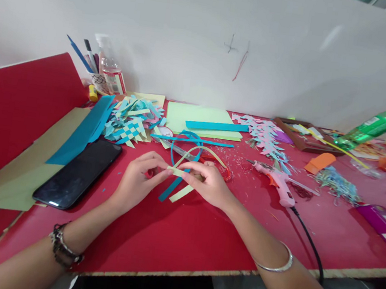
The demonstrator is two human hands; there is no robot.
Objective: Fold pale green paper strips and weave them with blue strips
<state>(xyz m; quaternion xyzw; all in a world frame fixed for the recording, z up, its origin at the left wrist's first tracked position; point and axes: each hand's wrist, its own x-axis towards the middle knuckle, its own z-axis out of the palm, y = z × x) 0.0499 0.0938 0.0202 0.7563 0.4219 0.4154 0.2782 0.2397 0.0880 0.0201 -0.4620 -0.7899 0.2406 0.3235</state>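
Note:
Thumb and fingers of my left hand (pixel 140 177) pinch one end of a pale yellow-green paper strip (pixel 176 172). My right hand (pixel 209 185) grips the same strip a short way along, so the hands nearly meet above the red table. The strip arches up in a loop behind my fingers, and a pale tail hangs below. A blue paper strip (pixel 171 189) curls through the same spot, its end hanging beside the pale one; how the two cross is hidden by my fingers. Behind lie a straight blue strip (pixel 211 142) and red-handled scissors (pixel 227 172), partly covered.
A black phone (pixel 79 174) lies left of my hands. Woven paper pieces (pixel 133 124) are heaped behind it. To the right rest a pink glue gun (pixel 277 181) with its cord over the table edge, a purple device (pixel 384 226) and a tilted green bottle (pixel 379 123).

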